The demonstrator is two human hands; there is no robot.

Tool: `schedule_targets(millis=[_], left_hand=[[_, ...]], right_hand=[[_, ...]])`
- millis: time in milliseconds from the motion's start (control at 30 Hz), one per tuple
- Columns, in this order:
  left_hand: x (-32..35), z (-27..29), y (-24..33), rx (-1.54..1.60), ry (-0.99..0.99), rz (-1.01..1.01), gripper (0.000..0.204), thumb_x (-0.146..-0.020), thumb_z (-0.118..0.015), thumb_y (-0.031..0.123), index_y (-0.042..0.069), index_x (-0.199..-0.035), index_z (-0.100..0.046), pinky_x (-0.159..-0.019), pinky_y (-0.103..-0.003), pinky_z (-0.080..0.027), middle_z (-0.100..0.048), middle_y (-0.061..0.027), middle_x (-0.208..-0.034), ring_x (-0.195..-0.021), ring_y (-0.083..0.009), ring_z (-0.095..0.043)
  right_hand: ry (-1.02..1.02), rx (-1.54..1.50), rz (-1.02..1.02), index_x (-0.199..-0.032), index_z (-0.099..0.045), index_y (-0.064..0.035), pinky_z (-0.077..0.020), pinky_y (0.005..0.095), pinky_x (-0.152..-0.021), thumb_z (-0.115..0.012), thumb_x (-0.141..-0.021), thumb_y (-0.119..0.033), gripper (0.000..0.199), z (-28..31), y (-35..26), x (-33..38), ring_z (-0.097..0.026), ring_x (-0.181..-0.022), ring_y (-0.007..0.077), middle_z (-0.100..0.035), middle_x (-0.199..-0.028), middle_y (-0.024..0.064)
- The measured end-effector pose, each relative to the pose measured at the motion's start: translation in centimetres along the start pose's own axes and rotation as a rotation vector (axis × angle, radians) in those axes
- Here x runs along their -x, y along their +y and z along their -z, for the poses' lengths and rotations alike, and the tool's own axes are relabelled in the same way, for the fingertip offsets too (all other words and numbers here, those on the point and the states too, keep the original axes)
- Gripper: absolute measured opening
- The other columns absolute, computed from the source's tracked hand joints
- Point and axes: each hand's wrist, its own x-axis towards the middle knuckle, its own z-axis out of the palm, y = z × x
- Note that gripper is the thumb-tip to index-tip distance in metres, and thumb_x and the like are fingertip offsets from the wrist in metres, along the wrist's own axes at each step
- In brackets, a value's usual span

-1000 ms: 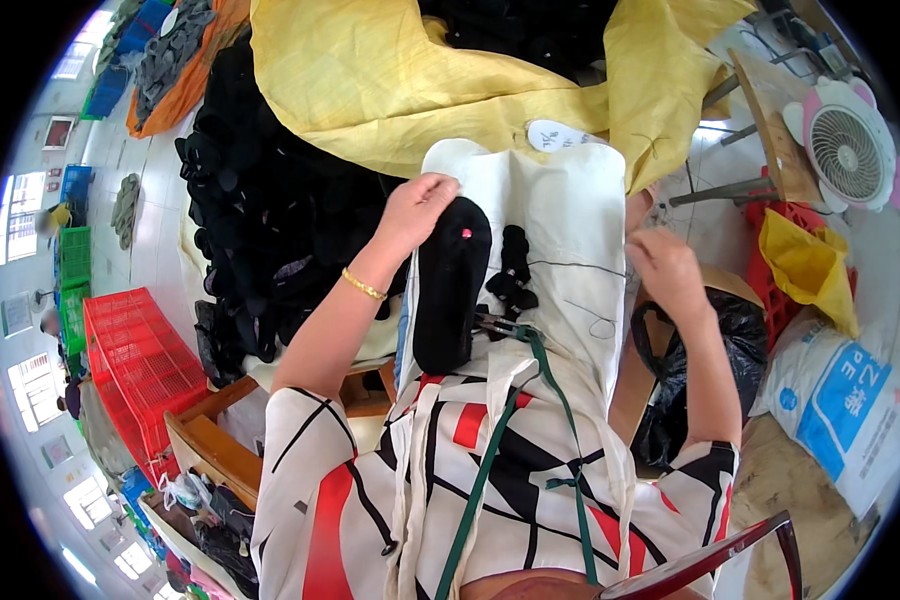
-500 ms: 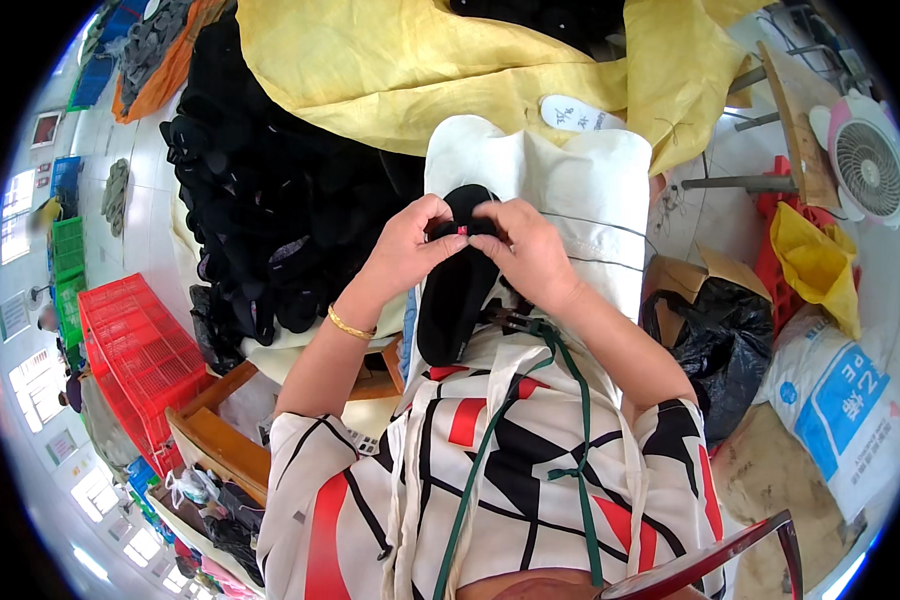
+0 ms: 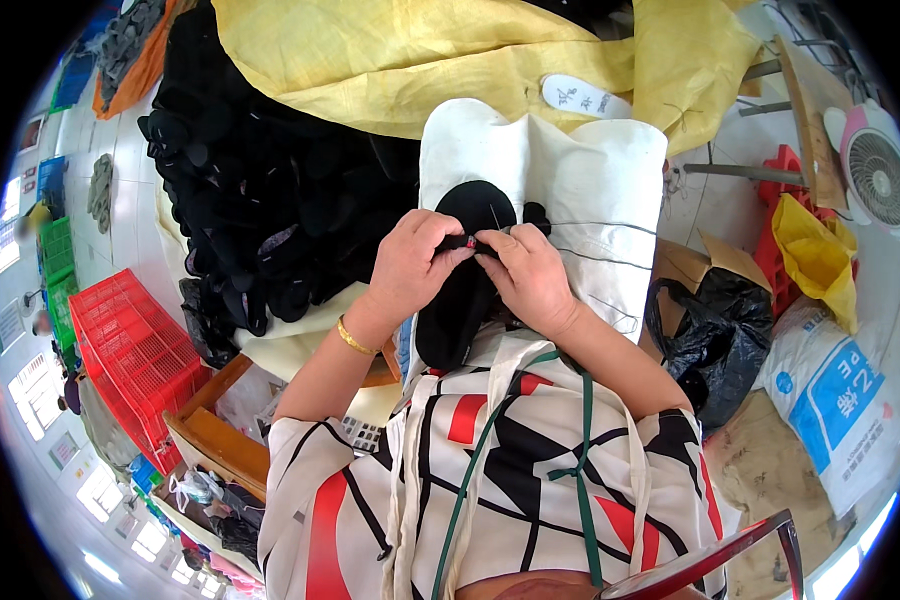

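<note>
A black cloth shoe (image 3: 446, 325) lies lengthwise over my lap, on a white cloth pad (image 3: 580, 180). My left hand (image 3: 410, 260) pinches the left end of the shoe's narrow black strap, beside a tiny red tag (image 3: 470, 242). On the strap's other side my right hand (image 3: 530, 275) is closed, thumb against fingers. A thin needle-like line (image 3: 495, 215) rises beside the right fingertips. Part of the shoe is hidden beneath both hands. Dark threads (image 3: 610, 228) run across the pad on the right.
Black shoes are heaped (image 3: 280, 190) at the left. Yellow sheeting (image 3: 370, 60) spreads across the far side, bearing a white sole-shaped piece (image 3: 582, 97). A red crate (image 3: 135, 345) and wooden drawer (image 3: 220, 440) stand left; a black bag (image 3: 715, 340), white sack (image 3: 835, 400) and fan (image 3: 878, 170) are right.
The strap between my hands now lies tilted, with the red tag a little lower and to the right. My right fingers have shifted, and the needle-like line beside them shows more plainly.
</note>
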Motion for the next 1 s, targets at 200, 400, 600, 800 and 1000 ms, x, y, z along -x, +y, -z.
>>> schedule_targets(millis=[200,400,600,800,1000], left_hand=[[-0.1,0.5,0.5,0.046,-0.054,0.114,0.018,-0.08,-0.078,0.006,0.004,-0.094,-0.066,-0.061,-0.033,-0.047,-0.061,-0.0082,-0.08,-0.071,-0.0235,-0.058],[0.1,-0.1,0.2,0.132,-0.047,0.245,0.022,-0.083,-0.076,0.017,0.0,-0.092,-0.066,-0.064,-0.036,-0.05,-0.064,-0.014,-0.08,-0.07,-0.0289,-0.061],[-2.8,-1.8,-2.4,0.533,0.026,0.619,0.015,-0.092,-0.071,0.016,0.001,-0.088,-0.067,-0.057,-0.021,-0.043,-0.061,0.0048,-0.074,-0.064,-0.0027,-0.051],[-4.3,-2.3,1.1,0.836,0.078,0.692,0.022,-0.089,-0.076,0.021,0.001,-0.086,-0.068,-0.052,-0.022,-0.04,-0.061,0.0017,-0.072,-0.06,-0.0037,-0.049],[-3.0,-2.6,1.9,0.789,-0.049,0.731,0.024,-0.092,-0.073,0.029,0.007,-0.087,-0.066,-0.047,-0.02,-0.039,-0.058,0.0036,-0.07,-0.054,-0.0043,-0.049]], right_hand=[[-0.079,-0.05,-0.105,-0.106,-0.063,-0.0051,-0.0484,0.0413,-0.067,-0.072,-0.082,-0.005,0.026,0.2,-0.2,-0.3,-0.058,-0.079,0.033,-0.058,-0.088,0.0139],[-0.037,0.017,-0.141,-0.101,-0.063,-0.007,-0.0521,0.0428,-0.07,-0.072,-0.083,-0.013,0.021,-0.4,-0.4,-0.4,-0.061,-0.082,0.0332,-0.057,-0.088,0.0123],[0.032,-0.012,-0.095,-0.101,-0.065,-0.0053,-0.0523,0.0435,-0.073,-0.07,-0.085,-0.012,0.018,-0.3,2.0,-4.7,-0.063,-0.085,0.0363,-0.062,-0.091,0.0159],[-0.152,-0.165,-0.227,-0.106,-0.066,-0.0007,-0.0517,0.0402,-0.073,-0.073,-0.086,-0.02,0.029,3.8,3.3,-5.9,-0.062,-0.081,0.0329,-0.061,-0.091,0.0164],[-0.283,-0.077,-0.259,-0.09,-0.064,0.001,-0.0511,0.0422,-0.073,-0.076,-0.085,-0.034,0.037,5.9,2.2,-1.9,-0.061,-0.08,0.0335,-0.062,-0.086,0.0165]])
